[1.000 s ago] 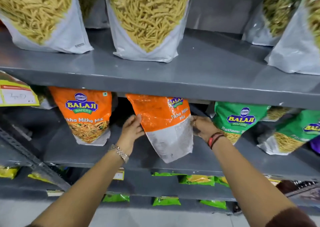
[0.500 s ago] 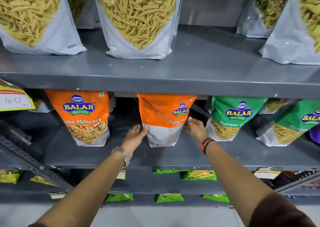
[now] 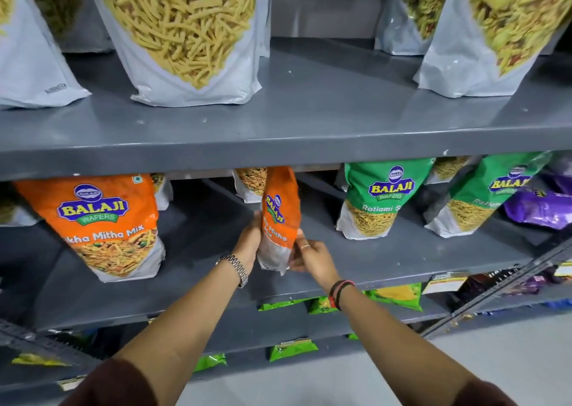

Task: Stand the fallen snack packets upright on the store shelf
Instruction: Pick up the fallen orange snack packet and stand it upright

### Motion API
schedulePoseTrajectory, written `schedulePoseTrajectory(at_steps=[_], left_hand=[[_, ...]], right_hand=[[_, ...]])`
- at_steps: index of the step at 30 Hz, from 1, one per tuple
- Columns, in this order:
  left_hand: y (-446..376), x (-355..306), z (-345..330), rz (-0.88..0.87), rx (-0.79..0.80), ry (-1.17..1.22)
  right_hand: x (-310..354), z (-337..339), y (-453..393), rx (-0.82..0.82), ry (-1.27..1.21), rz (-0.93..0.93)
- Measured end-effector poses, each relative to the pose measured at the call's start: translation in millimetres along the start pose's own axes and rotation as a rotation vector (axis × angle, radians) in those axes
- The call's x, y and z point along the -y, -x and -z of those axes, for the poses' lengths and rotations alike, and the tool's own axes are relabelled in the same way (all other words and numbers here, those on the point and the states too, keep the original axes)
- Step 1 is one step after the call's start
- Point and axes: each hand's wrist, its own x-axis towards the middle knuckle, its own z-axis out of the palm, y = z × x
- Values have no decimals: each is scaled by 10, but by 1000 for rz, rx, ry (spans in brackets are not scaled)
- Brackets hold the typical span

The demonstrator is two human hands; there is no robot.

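A: How is the packet being held?

B: The left hand (image 3: 249, 242) is being pressed flat against the left side of the orange packet (image 3: 280, 220), fingers reaching up along it. The right hand (image 3: 312, 258) is being closed on the packet's lower right edge, near the white base. So the packet is being clamped between both hands, directly in front of them.

A: And its long axis?

B: It is being held upright, tilted slightly, top just under the upper shelf's lip. It is being shown edge-on, its printed face turned toward the right hand.

A: What is beyond the hands?

B: The shelf (image 3: 387, 260) is lying just under the base; whether contact is being made cannot be told. A standing orange packet (image 3: 102, 229) is being seen well out past the left hand, a green packet (image 3: 376, 201) past the right. Probably the face is to be turned forward.
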Motion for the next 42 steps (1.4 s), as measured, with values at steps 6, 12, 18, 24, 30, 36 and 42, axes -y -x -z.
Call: schedulePoseTrajectory(at_steps=[6, 12, 18, 24, 30, 36, 42], left_hand=[[-89, 79, 65, 32, -104, -10], [247, 529, 145, -7, -258, 56], [627, 591, -128, -71, -72, 104], [682, 605, -340, -120, -77, 215], [488, 562, -385, -166, -182, 363], [163, 360, -352, -179, -259, 265], [-44, 204, -335, -148, -213, 189]], right_hand=[[53, 56, 58, 58, 61, -4], [158, 356, -216, -136, -99, 9], [582, 175, -510, 49, -82, -13], [676, -58, -554, 307, -127, -78], [578, 152, -483, 213, -114, -42], [321, 370, -303, 96, -164, -8], [118, 364, -141, 7, -194, 72]])
